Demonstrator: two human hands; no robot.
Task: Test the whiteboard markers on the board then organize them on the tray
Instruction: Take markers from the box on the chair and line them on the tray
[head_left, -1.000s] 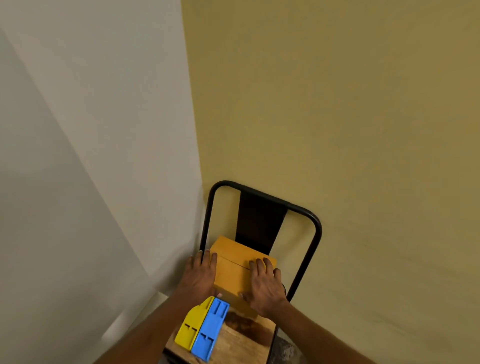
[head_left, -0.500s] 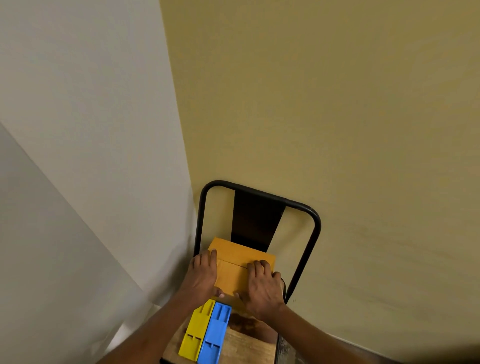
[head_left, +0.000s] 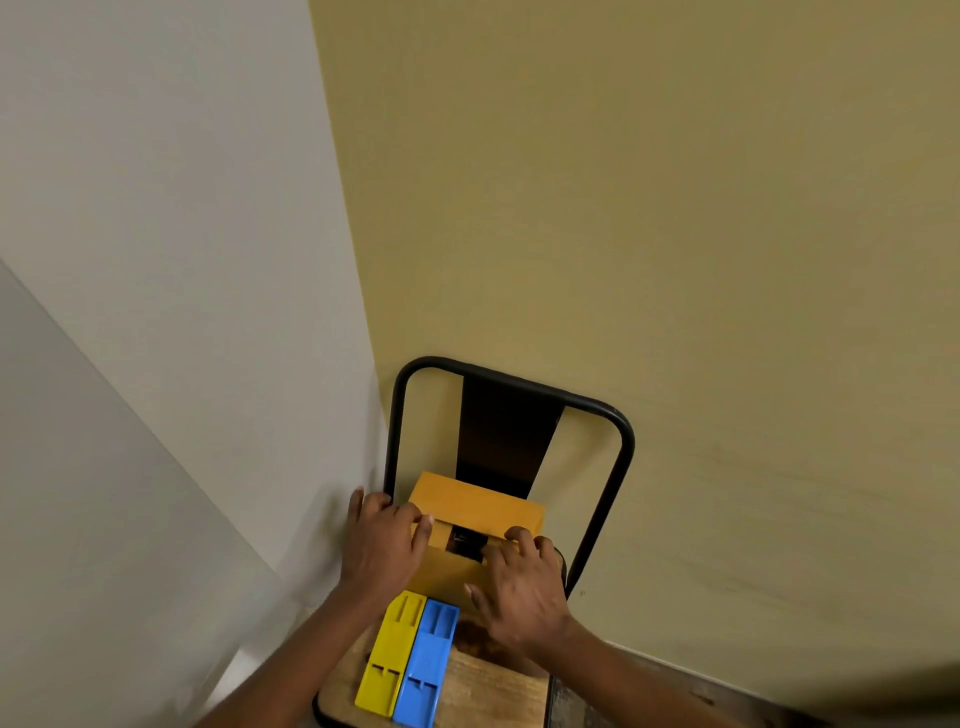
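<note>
"Markers aren't in sight for you yet. I'd guess they are inside the orange box (head_left: 475, 506), which sits at the back of the chair seat (head_left: 493, 691), close against the chair back (head_left: 506, 431)."

"Agreed, and you have both hands on it. Your left hand (head_left: 382, 551) grips the left side, fingers curled over the top edge. Your right hand (head_left: 519, 597) has its fingers hooked on the near flap, right at the dark gap (head_left: 467, 540) in the lid."

"What lies in that gap is too dark to tell. Mind how it runs, though: across you, left to right, between your two hands, and your right fingers are the ones at its lip."

"So your right hand is the nearer one for reaching in, I'd say, while your left steadies the box. Anything you draw out comes toward you, over the near wall."

"The trays wait just there. Yellow tray (head_left: 389, 654) and blue tray (head_left: 426, 665) lie side by side, touching, on the seat just in front of the box, their long sides pointing away from you toward it."

"No board shows from here, only walls, so by my reckoning your testing hasn't begun."
</note>
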